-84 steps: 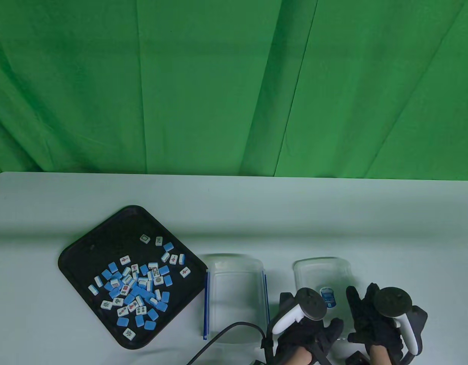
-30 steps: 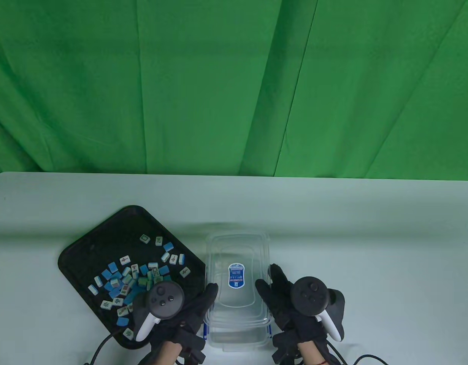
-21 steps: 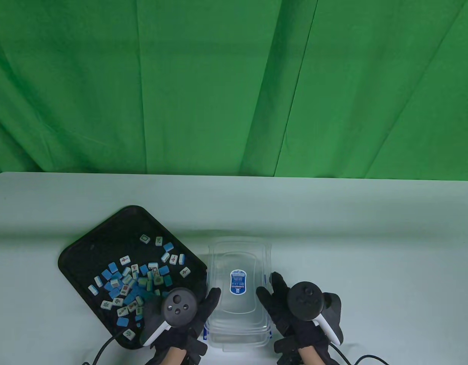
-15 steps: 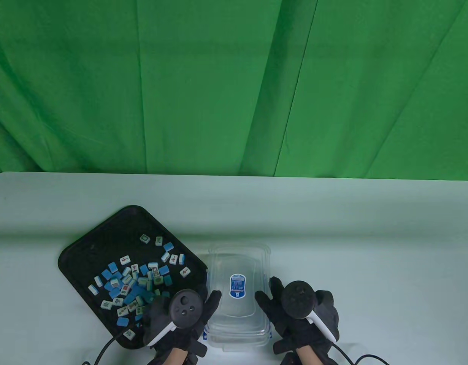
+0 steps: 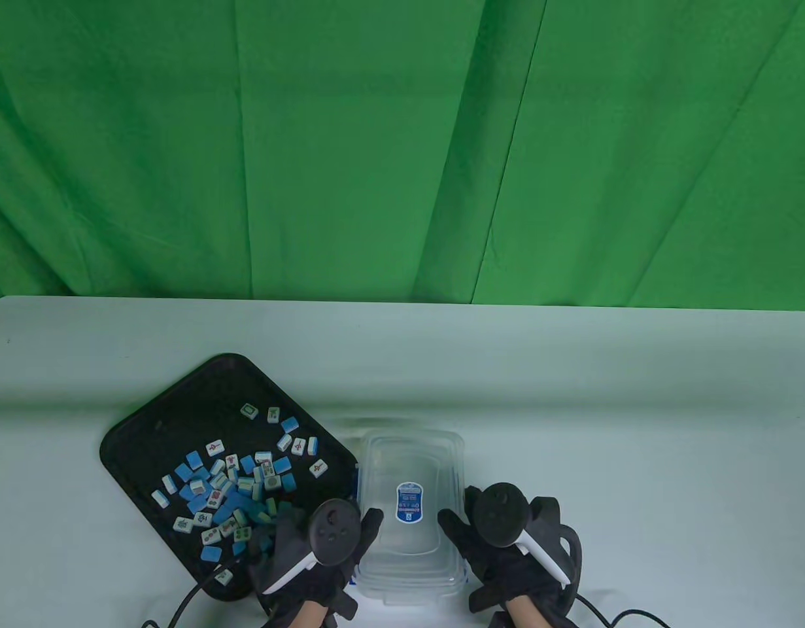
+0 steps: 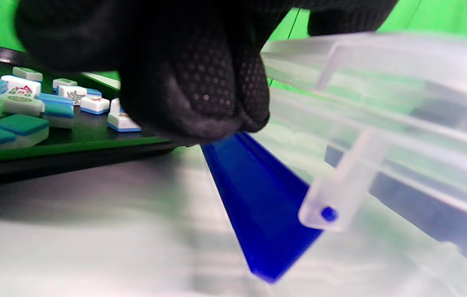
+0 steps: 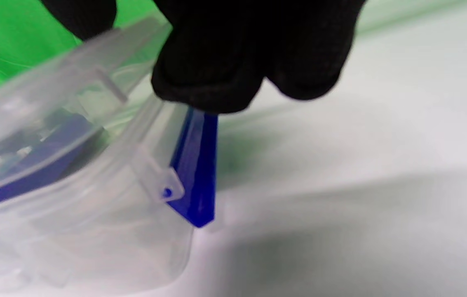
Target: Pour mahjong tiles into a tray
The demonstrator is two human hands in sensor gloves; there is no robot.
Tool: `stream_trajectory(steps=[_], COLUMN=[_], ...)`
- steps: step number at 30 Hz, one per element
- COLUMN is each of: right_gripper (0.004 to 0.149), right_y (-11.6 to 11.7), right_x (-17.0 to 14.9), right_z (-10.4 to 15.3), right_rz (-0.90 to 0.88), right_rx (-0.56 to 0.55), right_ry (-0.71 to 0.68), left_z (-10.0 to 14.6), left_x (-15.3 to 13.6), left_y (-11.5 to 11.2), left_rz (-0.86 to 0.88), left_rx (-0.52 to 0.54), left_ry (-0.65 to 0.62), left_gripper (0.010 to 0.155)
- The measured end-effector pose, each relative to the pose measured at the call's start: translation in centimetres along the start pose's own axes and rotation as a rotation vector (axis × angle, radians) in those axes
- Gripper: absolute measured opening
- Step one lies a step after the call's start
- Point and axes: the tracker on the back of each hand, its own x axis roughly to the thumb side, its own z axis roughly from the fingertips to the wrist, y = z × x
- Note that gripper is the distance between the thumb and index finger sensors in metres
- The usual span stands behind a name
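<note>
A black tray (image 5: pixel 154 425) at the left holds several blue-and-white mahjong tiles (image 5: pixel 239 484). To its right stands a clear plastic container (image 5: pixel 409 458) with its lid on and a blue label (image 5: pixel 409 502) on top. My left hand (image 5: pixel 353 540) grips the container's left side and my right hand (image 5: pixel 471 540) grips its right side. In the left wrist view my fingers (image 6: pixel 200 90) touch the top of a hanging blue latch (image 6: pixel 258 198). In the right wrist view my fingers (image 7: pixel 233 62) touch the other blue latch (image 7: pixel 198 173).
The white table (image 5: pixel 637 392) stretches to the right and back, with a green cloth (image 5: pixel 402 150) behind it. Black cables (image 5: pixel 193 592) trail from both wrists at the near edge. The tray's right corner lies close to the container.
The lid, earlier on the table to the right, now sits on the container. Both hands went to the container's sides and slid a little toward the near edge.
</note>
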Motion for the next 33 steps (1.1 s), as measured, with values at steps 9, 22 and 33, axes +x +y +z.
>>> stream_trajectory(steps=[9, 22, 33], right_gripper=[0.073, 0.073, 0.071], right_y=[0.59, 0.69, 0.76], right_x=[-0.35, -0.19, -0.11], right_z=[-0.58, -0.53, -0.55], right_rz=[-0.004, 0.007, 0.012], right_rx=[0.055, 0.079, 0.078], right_ry=[0.017, 0.022, 0.028], left_z=[-0.14, -0.19, -0.15], left_x=[0.02, 0.07, 0.13], left_y=[-0.26, -0.52, -0.56], left_rz=[-0.002, -0.009, 0.002], left_rx=[-0.024, -0.058, -0.06], left_ry=[0.008, 0.029, 0.034], left_gripper=[0.068, 0.068, 0.068])
